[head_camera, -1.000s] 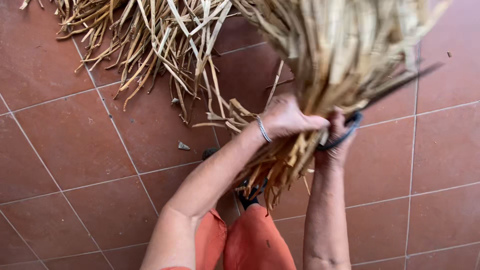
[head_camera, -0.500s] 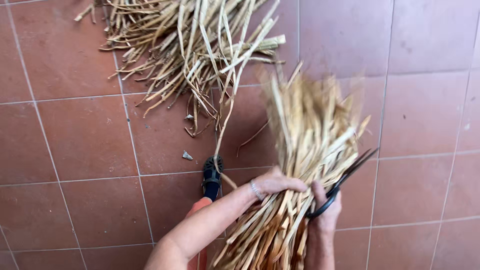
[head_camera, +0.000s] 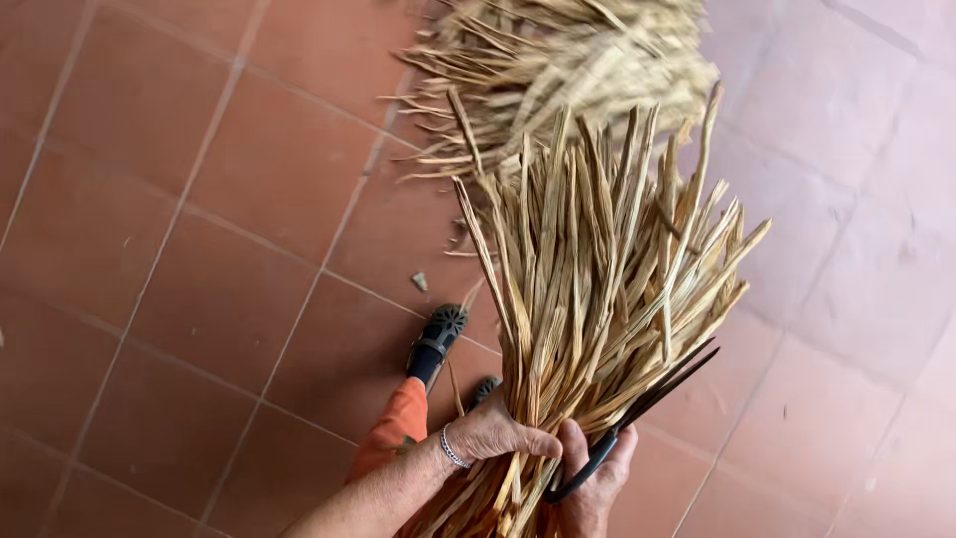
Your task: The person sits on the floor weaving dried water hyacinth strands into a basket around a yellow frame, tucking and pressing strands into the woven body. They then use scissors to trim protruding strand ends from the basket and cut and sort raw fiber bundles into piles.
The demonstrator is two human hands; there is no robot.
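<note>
A bundle (head_camera: 597,289) of dry, straw-coloured strips was held upright over a floor (head_camera: 199,199) of reddish tiles. It was gripped low down, where the strips were gathered tight, and above that it fanned out towards the top of the view, its tips uneven in height.

The left hand (head_camera: 493,436) was wrapped around the narrow waist of the bundle from the left side, the fingers closed on the strips. A thin bracelet (head_camera: 451,450) was worn at that wrist.

The right hand (head_camera: 595,478) was pressed against the bundle from the right and below. A pair of scissors (head_camera: 637,408) with dark handles was grasped in it, the blades shut and slanted up to the right along the edge of the strips.

Below the hands, the loose lower ends of the strips hung down past the bottom edge of the view.

A heap (head_camera: 558,70) of the same material lay on the floor behind the bundle, well apart from the hands. An orange trouser leg (head_camera: 398,430) and a dark shoe (head_camera: 436,344) were seen just left of the bundle. A small scrap (head_camera: 420,282) lay on a tile near the shoe.
</note>
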